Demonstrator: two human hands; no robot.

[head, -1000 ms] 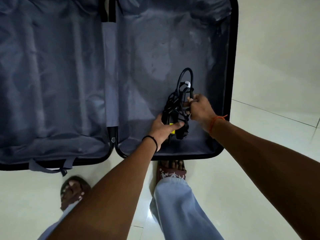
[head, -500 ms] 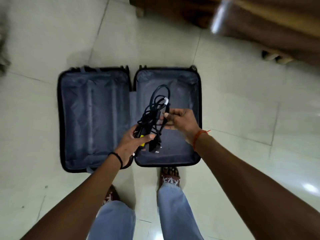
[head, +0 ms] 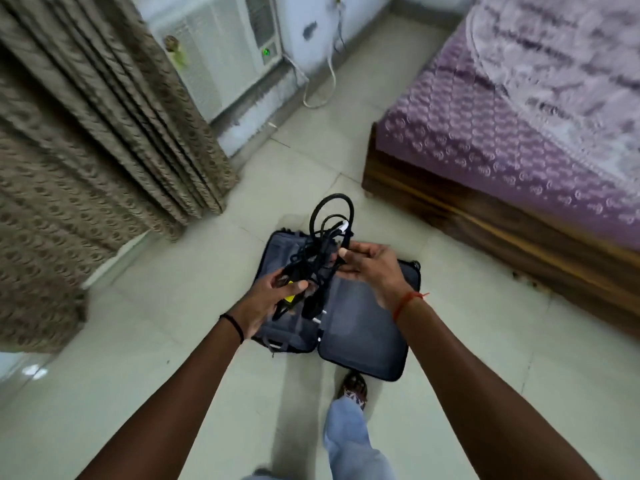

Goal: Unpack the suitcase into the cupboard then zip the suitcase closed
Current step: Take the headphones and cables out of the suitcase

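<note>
A bundle of black cables with a charger brick [head: 320, 252] hangs in the air between both hands, above the suitcase. My left hand [head: 273, 299] grips the lower end, where a yellow label shows. My right hand [head: 372, 268] pinches the upper part near a white tie, with cable loops sticking up past it. The open suitcase [head: 363, 337] lies flat on the floor below, its two grey-lined halves showing nothing inside. The cupboard is not in view.
A bed with a purple cover [head: 519, 109] on a wooden frame stands at the right. Brown patterned curtains [head: 86, 140] hang at the left, with a white air cooler [head: 221, 53] behind them. Pale floor tiles [head: 173, 278] surround the suitcase. My foot [head: 353, 389] stands by its near edge.
I have lifted the cable bundle out of the suitcase's right half with both hands and stood up. The view has risen and turned, so the suitcase looks small and the room shows.
</note>
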